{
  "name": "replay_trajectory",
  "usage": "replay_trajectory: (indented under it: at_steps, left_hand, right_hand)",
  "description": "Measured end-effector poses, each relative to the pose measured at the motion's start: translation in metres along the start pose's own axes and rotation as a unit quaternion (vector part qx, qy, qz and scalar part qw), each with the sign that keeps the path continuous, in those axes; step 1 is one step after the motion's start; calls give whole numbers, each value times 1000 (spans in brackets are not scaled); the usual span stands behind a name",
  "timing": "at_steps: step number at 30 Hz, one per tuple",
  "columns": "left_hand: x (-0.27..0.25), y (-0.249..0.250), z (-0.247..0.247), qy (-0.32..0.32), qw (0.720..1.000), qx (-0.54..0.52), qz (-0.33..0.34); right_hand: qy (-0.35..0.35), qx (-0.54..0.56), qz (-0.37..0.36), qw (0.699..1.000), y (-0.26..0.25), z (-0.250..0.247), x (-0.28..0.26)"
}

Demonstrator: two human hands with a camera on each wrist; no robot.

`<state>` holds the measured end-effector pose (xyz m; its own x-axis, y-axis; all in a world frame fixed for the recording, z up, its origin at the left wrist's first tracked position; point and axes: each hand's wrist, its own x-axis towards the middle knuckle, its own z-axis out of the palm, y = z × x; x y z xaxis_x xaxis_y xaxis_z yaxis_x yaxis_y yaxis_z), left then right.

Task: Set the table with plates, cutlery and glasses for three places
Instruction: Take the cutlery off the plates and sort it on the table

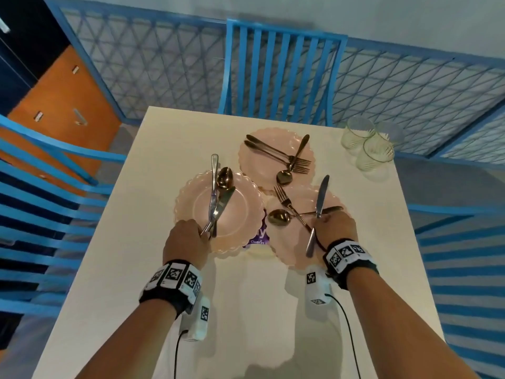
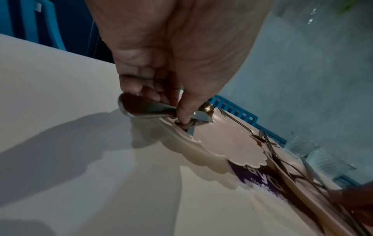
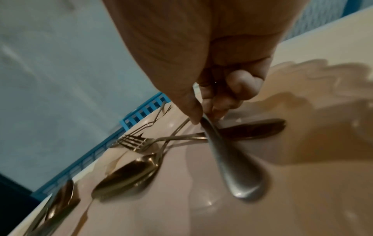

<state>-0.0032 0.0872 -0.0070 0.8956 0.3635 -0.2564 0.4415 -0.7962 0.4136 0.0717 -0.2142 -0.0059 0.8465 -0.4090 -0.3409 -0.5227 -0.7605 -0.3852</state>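
Three scalloped pink plates are seen clustered at the middle of the white worktop [image 1: 142, 187], their rims touching or overlapping, with a purple printed item [image 1: 261, 236] partly covered between the two nearer ones. The left plate [image 1: 196, 214] carries a knife, a spoon [image 1: 224, 178] and a second utensil whose type cannot be told, laid roughly along one line. These are gripped at their near ends by the left hand [image 1: 185, 239]; in the left wrist view its fingers [image 2: 141, 89] are curled around the metal while the thumb is pressed down at the plate's near rim. The right plate [image 1: 295, 250] holds a fork [image 1: 287, 203] and a spoon [image 1: 278, 216] crossed over each other, plus a dark knife lying flat. Above this plate a silver knife [image 1: 321, 196] is held tilted by the right hand [image 1: 334, 228], blade pointing away; in the right wrist view it is pinched between thumb and curled fingers [image 3: 242, 81], with the rounded handle end hanging toward the camera. The far plate [image 1: 254, 160] bears two forks [image 1: 273, 153] side by side and another spoon [image 1: 292, 162] crossing them. Three clear ribbed glasses [image 1: 366, 146] are grouped at the far right corner of the worktop, well apart from the plates. Blue slatted chairs [image 1: 281, 69] are set at the far side and on both flanks.
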Motion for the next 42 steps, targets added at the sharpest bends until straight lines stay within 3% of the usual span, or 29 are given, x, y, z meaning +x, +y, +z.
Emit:
replay_trajectory:
  at_steps: [5, 9, 11, 15, 16, 19, 21, 22, 25, 29, 32, 34, 37, 42]
  left_hand:
    - [-8, -12, -6, 5, 999, -22, 27]
    - [-25, -12, -20, -32, 992, -116, 31]
    - [-36, -2, -26, -80, 962, -259, 29]
    - [-56, 27, -26, -172, 844, -505, -49]
    - [-60, 31, -25, -184, 832, -520, -60]
    - [-64, 35, -25, -188, 834, -514, -64]
    - [-63, 33, -29, -193, 797, -566, -92]
    - [-61, 30, -29, -188, 791, -574, -100]
    - [-55, 16, -26, -161, 813, -549, -109]
    - [-48, 5, -29, -121, 814, -555, -120]
    - [-35, -5, -35, -74, 825, -548, -121]
    - [-24, -14, -35, -52, 834, -537, -118]
    - [-26, -17, -37, -57, 837, -528, -131]
    - [-22, -23, -32, -56, 822, -552, -132]
  right_hand:
    - [-33, -29, -9, 999, -2, -4, 10]
    - [-34, -37, -70, 996, 3, -24, -5]
    - [-55, -23, -116, 991, -6, -31, -31]
    - [-201, 122, -178, 956, -45, -16, -99]
    - [-243, 161, -184, 939, -57, -10, -113]
    - [-325, 230, -183, 899, -88, 7, -134]
    - [-329, 217, -196, 898, -101, 17, -135]
    - [-307, 183, -224, 907, -106, 24, -132]
    - [-222, 54, -335, 914, -117, 40, -125]
    - [-213, -16, -429, 877, -147, 39, -110]
    - [-131, -92, -475, 865, -193, 32, -65]
    - [-96, -176, -519, 831, -232, 35, -28]
    - [-109, -281, -551, 778, -271, 45, 13]
    - [-218, -360, -494, 761, -308, 79, 58]
